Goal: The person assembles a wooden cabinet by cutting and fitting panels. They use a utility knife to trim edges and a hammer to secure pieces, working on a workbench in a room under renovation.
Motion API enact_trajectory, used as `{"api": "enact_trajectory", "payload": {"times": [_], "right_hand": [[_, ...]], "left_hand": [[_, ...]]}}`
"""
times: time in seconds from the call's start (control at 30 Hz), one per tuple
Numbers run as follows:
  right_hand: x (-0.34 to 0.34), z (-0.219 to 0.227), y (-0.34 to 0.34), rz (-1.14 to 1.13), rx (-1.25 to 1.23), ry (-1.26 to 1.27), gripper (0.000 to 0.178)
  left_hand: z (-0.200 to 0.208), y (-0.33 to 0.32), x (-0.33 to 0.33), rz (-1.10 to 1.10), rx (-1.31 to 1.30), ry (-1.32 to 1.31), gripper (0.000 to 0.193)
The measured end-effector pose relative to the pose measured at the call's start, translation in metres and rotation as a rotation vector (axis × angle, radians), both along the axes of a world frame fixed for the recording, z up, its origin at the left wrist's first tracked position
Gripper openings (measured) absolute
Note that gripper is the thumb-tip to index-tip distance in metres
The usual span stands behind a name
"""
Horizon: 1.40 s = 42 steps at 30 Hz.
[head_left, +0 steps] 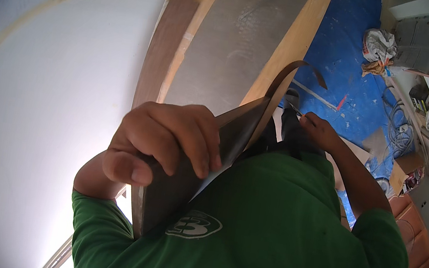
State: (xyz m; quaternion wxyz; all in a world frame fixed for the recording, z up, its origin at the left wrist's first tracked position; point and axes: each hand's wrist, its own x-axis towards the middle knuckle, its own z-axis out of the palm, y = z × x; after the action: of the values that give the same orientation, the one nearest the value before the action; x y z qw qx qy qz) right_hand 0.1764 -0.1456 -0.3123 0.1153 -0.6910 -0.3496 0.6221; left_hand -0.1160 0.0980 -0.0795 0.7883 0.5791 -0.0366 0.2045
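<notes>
A dark brown board [235, 126] stands on its edge, slanting away from my chest. My left hand [170, 135] is wrapped over the near part of it, fingers on one face and thumb on the other side. A thin, bendy brown strip of edging [275, 87] runs along the board's far end and curls loose to the right. To the right of the board, my right hand [317, 131] is closed around a thin tool [296, 109]. Only a slim, pale part of that tool shows, so its exact kind is unclear.
Beyond the board lie a large grey sheet [234, 37] on pale wood and a brown plank [165, 49] beside the white wall [79, 75]. Blue sheeting [342, 59] covers the floor at right, with a sack [378, 46], coiled cable [397, 128] and a cardboard box [408, 166].
</notes>
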Motion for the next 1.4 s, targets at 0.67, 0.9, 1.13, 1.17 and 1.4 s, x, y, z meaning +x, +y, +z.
{"api": "enact_trajectory", "payload": {"times": [0.67,0.9,1.13,1.17,1.4], "right_hand": [[-0.034,-0.118,0.026,0.201,0.016,-0.181,0.062],[-0.032,-0.129,0.035,0.220,0.026,-0.124,0.060],[-0.030,-0.136,0.044,0.295,0.052,-0.177,0.064],[-0.029,-0.136,0.046,0.315,0.052,-0.174,0.064],[-0.026,-0.140,0.055,0.322,0.002,-0.143,0.062]], "left_hand": [[-0.053,0.033,-0.032,0.025,-0.220,-0.069,0.097],[-0.084,0.035,-0.036,0.077,-0.228,0.008,0.095],[-0.099,0.034,-0.045,0.132,-0.314,0.030,0.091],[-0.100,0.034,-0.046,0.137,-0.327,0.019,0.091],[-0.104,0.039,-0.052,0.117,-0.320,0.021,0.088]]}}
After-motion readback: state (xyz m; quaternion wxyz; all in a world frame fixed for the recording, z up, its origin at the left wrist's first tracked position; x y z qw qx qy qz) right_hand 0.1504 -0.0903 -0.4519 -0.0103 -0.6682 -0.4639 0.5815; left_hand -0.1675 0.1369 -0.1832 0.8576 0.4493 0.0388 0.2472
